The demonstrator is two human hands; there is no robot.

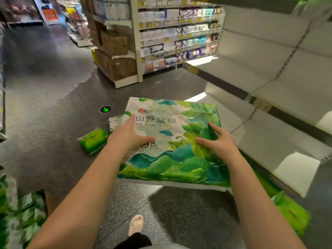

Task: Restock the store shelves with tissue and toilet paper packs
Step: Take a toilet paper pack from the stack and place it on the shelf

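Hands [129, 133] [218, 142] on glossy, flat rectangular tissue pack [172, 141]

The large green-leaf tissue pack [172, 141] carries the big Chinese characters "山野 绽绿" across its top. Lower on its face stands "8包". A green arrow sign [105, 109] glows on the floor; the shelf tags are unreadable.

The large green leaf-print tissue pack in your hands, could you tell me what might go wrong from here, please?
1. The large green leaf-print tissue pack is wide and soft, and the left hand and right hand lie mostly on its top face, so it may sag or slip.
2. It hides the floor ahead; the small bright green pack lying on the dark floor could trip the pale shoe.
3. It may catch the front edge of the empty white shelf.
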